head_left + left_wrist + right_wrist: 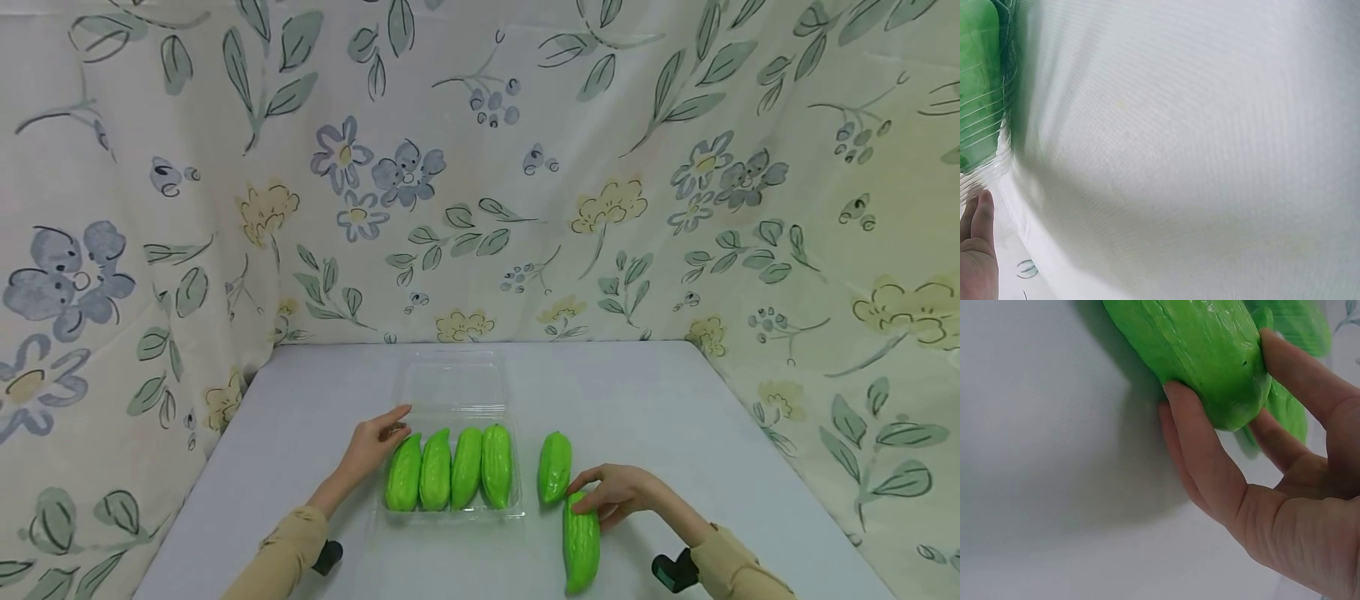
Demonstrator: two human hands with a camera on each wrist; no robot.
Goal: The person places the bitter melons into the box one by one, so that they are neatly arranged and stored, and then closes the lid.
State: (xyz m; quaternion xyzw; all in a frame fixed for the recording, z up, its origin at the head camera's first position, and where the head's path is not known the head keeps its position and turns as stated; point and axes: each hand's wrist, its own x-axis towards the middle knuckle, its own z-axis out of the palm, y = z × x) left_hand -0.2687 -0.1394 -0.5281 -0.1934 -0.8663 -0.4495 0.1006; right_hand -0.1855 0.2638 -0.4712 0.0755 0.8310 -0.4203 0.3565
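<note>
A clear plastic clamshell box (480, 514) lies with its lid (450, 379) folded back, and several green bitter melons (467, 467) sit side by side in it. My left hand (375, 442) is at the box's back left corner; in the left wrist view its straight fingers (982, 219) touch the edge. To the right of the box, my right hand (621, 492) grips the far end of a bitter melon (581, 550), thumb on one side and fingers on the other. Just beyond it lies another loose bitter melon (555, 467).
A white-covered table (630, 392) carries everything. A floral curtain (480, 167) hangs behind it and down both sides. Dark wrist devices (675, 571) show below both forearms.
</note>
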